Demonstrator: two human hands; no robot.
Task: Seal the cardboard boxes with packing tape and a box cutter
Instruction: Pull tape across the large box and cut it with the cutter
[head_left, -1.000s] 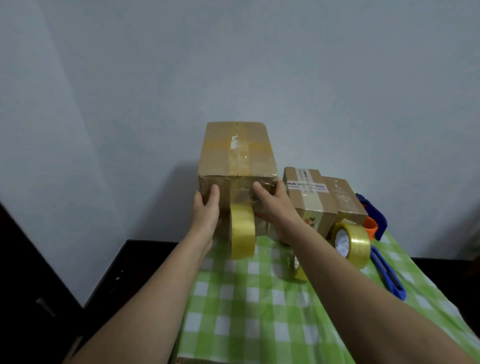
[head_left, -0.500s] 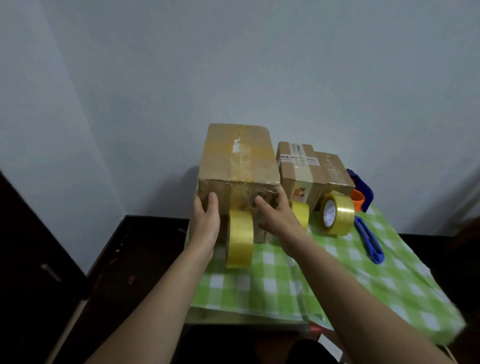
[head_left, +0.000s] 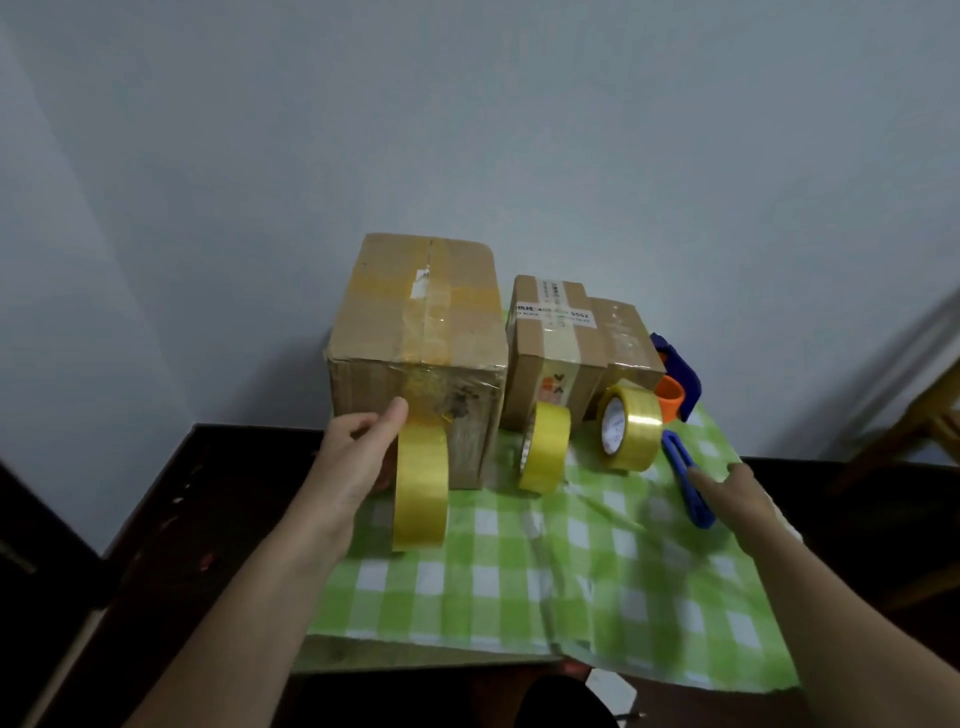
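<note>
A large cardboard box with yellow tape along its top seam stands at the back of the green checked cloth. A strip of tape runs down its front face to a yellow tape roll. My left hand holds that roll from the left, thumb up against the box front. My right hand, blurred, stretches out flat towards the blue box cutter on the cloth at the right, its fingertips at the cutter's handle.
Two smaller taped boxes stand to the right of the large one. In front of them stand two more tape rolls. A blue and orange dispenser sits behind. Dark tabletop lies left; wooden furniture is at the right.
My right hand has left the box front and swung right to the box cutter. My left hand has shifted from the box face onto the hanging tape roll. The view has tilted down.
</note>
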